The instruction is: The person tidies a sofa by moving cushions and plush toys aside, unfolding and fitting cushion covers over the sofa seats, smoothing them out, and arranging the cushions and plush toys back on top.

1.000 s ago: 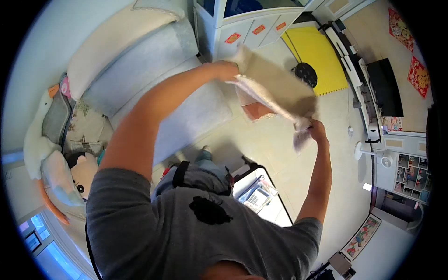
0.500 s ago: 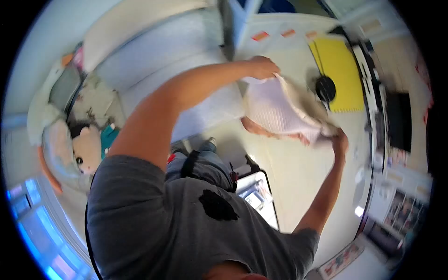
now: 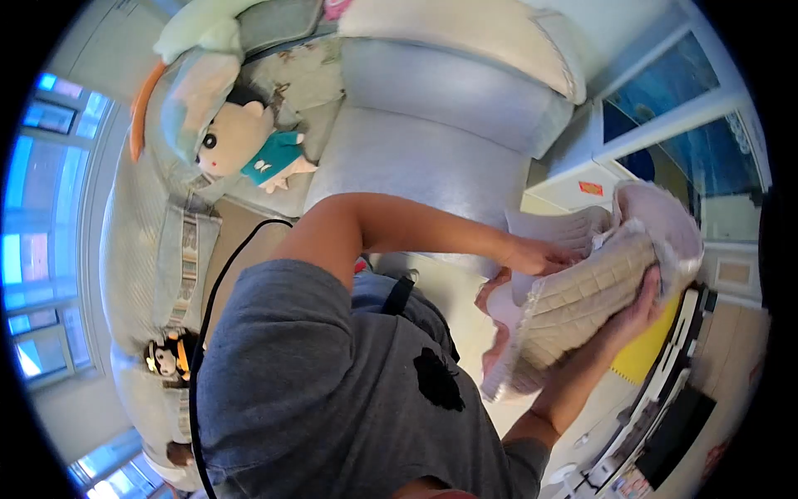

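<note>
A cream quilted pad (image 3: 586, 287) with a ruffled, paler edge hangs bunched and folded in front of my body, on the right of the view. My left hand (image 3: 544, 256) grips it near the fold on its upper side, fingers partly hidden in the cloth. My right hand (image 3: 642, 306) holds the pad's lower right side, its fingers wrapped round the edge. A pinkish-brown patterned part (image 3: 495, 320) shows along the pad's left edge; I cannot tell whether it belongs to the pad.
A light grey sofa (image 3: 416, 158) stands ahead, with a plush doll (image 3: 249, 150) in a teal top on its left part. A small dark plush toy (image 3: 173, 356) lies at the left. Behind my right hand is a yellow mat (image 3: 644, 353) beside a long low cabinet (image 3: 661, 382).
The view has turned toward the right. The pad was stretched out between my two hands; now it is gathered and folded, with my hands closer together.
</note>
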